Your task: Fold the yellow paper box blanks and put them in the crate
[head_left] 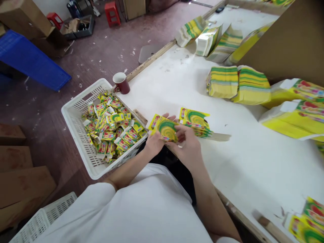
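A flat yellow-green printed carton (pixel 165 129) is held between both hands at the table's near edge. My left hand (pixel 155 143) grips its lower left side, with fingertips showing behind its top. The fingers of my right hand (pixel 186 143) pinch its right edge. Just beyond my right hand, a small pile of similar flat cartons (pixel 194 118) lies on the white table (pixel 233 168). On the left, a white plastic basket (pixel 87 165) holds many small folded yellow-green boxes (pixel 111 126).
A maroon mug (pixel 122 83) stands on the table corner beside the basket. Stacks of flat cartons (pixel 224 81) line the table's far side, near a large brown cardboard box (pixel 291 44). More cartons (pixel 307 224) lie at lower right. Cardboard boxes (pixel 22 182) stand on the left floor.
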The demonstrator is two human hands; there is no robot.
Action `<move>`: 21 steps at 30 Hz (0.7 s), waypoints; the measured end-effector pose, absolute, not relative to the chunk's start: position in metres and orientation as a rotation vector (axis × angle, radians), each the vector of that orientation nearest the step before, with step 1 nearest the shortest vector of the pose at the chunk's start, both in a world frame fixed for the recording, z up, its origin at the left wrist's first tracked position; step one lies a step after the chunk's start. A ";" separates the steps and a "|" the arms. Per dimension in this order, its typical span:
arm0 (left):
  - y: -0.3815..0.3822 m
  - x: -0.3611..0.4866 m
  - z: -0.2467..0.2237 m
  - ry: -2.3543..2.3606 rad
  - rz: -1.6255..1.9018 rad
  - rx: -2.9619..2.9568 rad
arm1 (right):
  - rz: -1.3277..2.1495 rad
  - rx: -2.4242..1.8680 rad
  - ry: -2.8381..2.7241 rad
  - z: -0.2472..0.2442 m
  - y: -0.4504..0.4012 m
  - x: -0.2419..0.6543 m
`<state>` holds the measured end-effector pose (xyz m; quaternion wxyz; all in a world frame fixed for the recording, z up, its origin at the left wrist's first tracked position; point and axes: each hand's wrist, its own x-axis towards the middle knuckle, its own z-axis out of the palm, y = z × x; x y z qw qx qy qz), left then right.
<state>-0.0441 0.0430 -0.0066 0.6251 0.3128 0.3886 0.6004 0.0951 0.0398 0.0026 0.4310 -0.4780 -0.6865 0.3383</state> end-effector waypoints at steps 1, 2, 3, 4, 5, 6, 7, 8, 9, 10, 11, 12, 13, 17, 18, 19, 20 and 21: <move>0.046 -0.035 -0.005 0.871 1.405 0.658 | 0.882 -1.160 -1.710 0.001 0.037 0.092; 0.048 -0.029 -0.003 0.843 1.440 0.605 | 0.933 -1.121 -1.699 -0.001 0.034 0.090; 0.051 -0.026 -0.001 0.811 1.486 0.537 | 1.002 -1.073 -1.683 -0.003 0.032 0.090; 0.054 -0.026 0.002 0.791 1.531 0.468 | 1.087 -1.017 -1.668 -0.005 0.029 0.090; 0.056 -0.028 0.005 0.789 1.571 0.412 | 1.169 -0.961 -1.652 -0.007 0.027 0.090; 0.058 -0.030 0.008 0.807 1.606 0.380 | 1.232 -0.921 -1.636 -0.008 0.025 0.089; 0.060 -0.032 0.010 0.839 1.639 0.363 | 1.261 -0.906 -1.622 -0.010 0.024 0.086; 0.060 -0.033 0.012 0.873 1.667 0.366 | 1.256 -0.917 -1.613 -0.011 0.023 0.084; 0.060 -0.034 0.012 0.900 1.685 0.387 | 1.222 -0.952 -1.610 -0.012 0.023 0.081; 0.059 -0.034 0.012 0.914 1.692 0.415 | 1.167 -0.999 -1.603 -0.013 0.024 0.078; 0.058 -0.034 0.010 0.911 1.685 0.455 | 1.108 -1.046 -1.592 -0.014 0.025 0.077; 0.055 -0.034 0.007 0.895 1.665 0.509 | 1.054 -1.077 -1.576 -0.013 0.027 0.077; 0.052 -0.035 0.004 0.877 1.633 0.577 | 1.008 -1.093 -1.556 -0.013 0.030 0.079; 0.044 -0.049 -0.014 0.995 1.540 0.866 | 0.833 -1.060 -1.533 -0.004 0.038 0.099; 0.044 -0.057 -0.015 1.044 1.505 0.917 | 0.786 -1.051 -1.554 -0.002 0.039 0.104; 0.044 -0.067 -0.015 1.067 1.450 0.970 | 0.730 -1.049 -1.584 0.000 0.040 0.110; 0.045 -0.078 -0.011 1.052 1.389 1.037 | 0.658 -1.053 -1.621 0.002 0.040 0.115; 0.047 -0.089 -0.005 1.007 1.324 1.119 | 0.562 -1.064 -1.665 0.003 0.040 0.119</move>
